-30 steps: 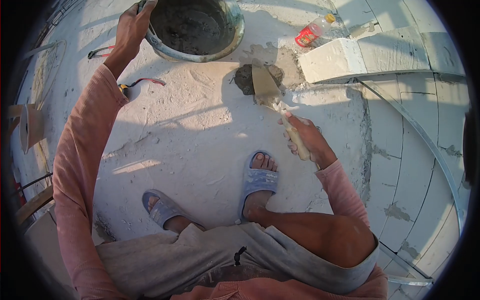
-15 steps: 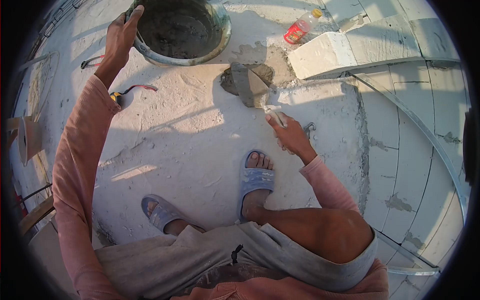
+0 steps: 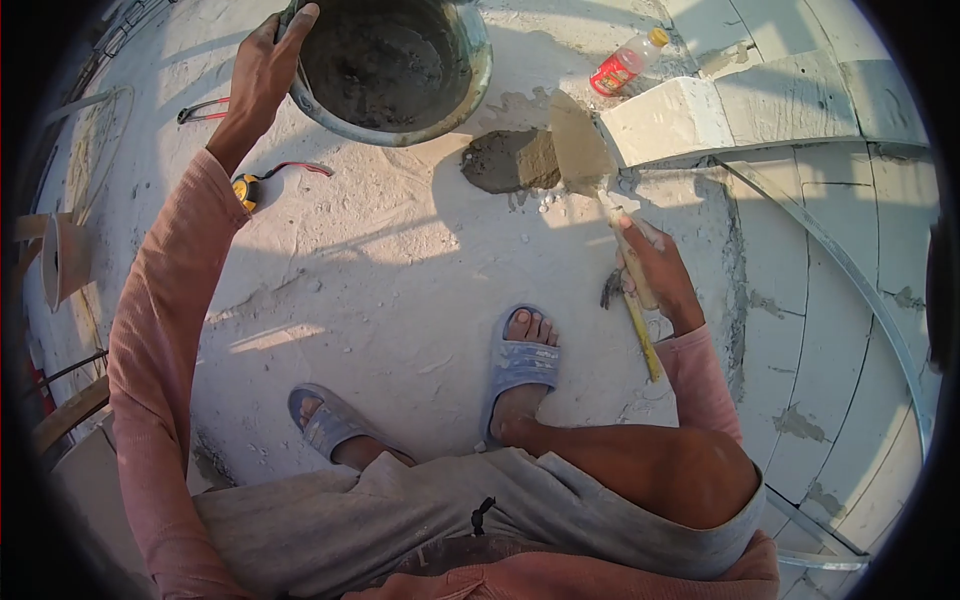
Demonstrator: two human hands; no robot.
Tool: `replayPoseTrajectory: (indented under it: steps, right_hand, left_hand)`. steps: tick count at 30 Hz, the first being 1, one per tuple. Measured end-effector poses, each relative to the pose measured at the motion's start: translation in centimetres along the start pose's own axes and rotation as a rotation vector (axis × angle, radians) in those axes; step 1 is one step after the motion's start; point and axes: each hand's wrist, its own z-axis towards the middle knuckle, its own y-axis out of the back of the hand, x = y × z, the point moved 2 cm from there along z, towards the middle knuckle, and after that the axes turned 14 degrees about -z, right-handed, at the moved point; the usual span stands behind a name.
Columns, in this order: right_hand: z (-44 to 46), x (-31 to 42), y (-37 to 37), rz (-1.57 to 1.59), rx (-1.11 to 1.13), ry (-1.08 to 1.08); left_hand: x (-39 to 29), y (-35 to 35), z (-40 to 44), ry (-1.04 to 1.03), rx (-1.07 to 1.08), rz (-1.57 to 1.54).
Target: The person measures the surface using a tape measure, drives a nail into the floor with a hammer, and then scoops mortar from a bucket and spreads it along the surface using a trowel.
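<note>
My left hand (image 3: 268, 65) grips the left rim of a round bucket (image 3: 478, 75) that holds grey wet mortar (image 3: 390, 70). My right hand (image 3: 655, 262) is closed around the pale handle of a trowel (image 3: 580, 145). Its blade points away from me, at the right edge of a patch of wet mortar (image 3: 500, 162) on the floor. Just below the right hand lies a hammer (image 3: 640, 330) with a yellow handle, partly hidden by the hand and the trowel handle.
A bottle with a red label (image 3: 622, 66) stands or lies beside pale blocks (image 3: 670, 122) at the upper right. A curved metal strip (image 3: 840, 255) crosses the block paving. Left of centre are a tape measure (image 3: 245, 190) and a red-handled tool (image 3: 203, 110). My sandalled feet are below.
The trowel has moved right across the mortar patch, which now looks more spread out. More of the yellow-handled hammer shows. My left hand still holds the bucket rim.
</note>
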Motion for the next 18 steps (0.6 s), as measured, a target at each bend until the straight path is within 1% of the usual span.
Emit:
replayPoseTrajectory:
  steps: [1, 2, 3, 4, 6, 7, 9, 10, 11, 13, 14, 17, 18]
  right_hand:
    - [-0.2, 1.4, 0.2, -0.010, -0.004, 0.057]
    - [-0.1, 3.2, 0.6, -0.149, -0.028, 0.128]
    - [0.2, 5.3, 1.2, -0.286, -0.057, 0.198]
    - [0.4, 7.7, 1.9, -0.423, -0.093, 0.269]
    - [0.9, 13.9, 1.8, -0.668, -0.088, 0.316]
    - [2.8, 14.7, 1.5, -0.874, -0.332, 0.627]
    - [6.4, 16.8, 0.7, -1.161, -0.511, 0.889]
    - [7.7, 18.8, -0.3, -1.257, -0.428, 0.835]
    - [8.8, 20.0, -0.9, -1.349, -0.345, 0.780]
    - [10.9, 20.3, -2.4, -1.311, -0.251, 0.891]
    - [11.5, 20.1, -3.0, -1.296, -0.200, 0.947]
    - [10.0, 20.6, -4.4, -1.188, 0.101, 0.712]
    - [9.3, 20.5, -4.4, -1.064, 0.196, 0.630]
  left_hand:
    - [0.2, -0.1, 0.2, -0.006, 0.009, 0.004]
    - [0.3, 0.0, 0.4, -0.012, 0.018, 0.009]
    - [0.2, -0.1, 0.5, -0.023, 0.024, 0.098]
    - [-0.4, -0.3, 0.4, -0.055, 0.043, 0.089]
    - [-1.6, -1.0, 0.1, -0.117, 0.088, 0.067]
    - [-1.9, -1.2, 0.3, -0.127, 0.124, 0.098]
    - [-2.2, -2.5, 0.6, -0.020, 0.203, -0.154]
    - [-2.4, -3.2, 0.4, 0.038, 0.244, -0.280]
    - [-2.9, -3.6, 0.2, 0.017, 0.231, -0.236]
    - [-3.5, -3.9, -0.2, -0.023, 0.200, -0.149]
    - [-3.3, -3.8, -0.2, -0.041, 0.223, -0.179]
    - [-2.9, -4.6, 0.5, -0.090, 0.272, -0.247]
    - [-3.0, -5.0, 0.2, -0.087, 0.269, -0.252]
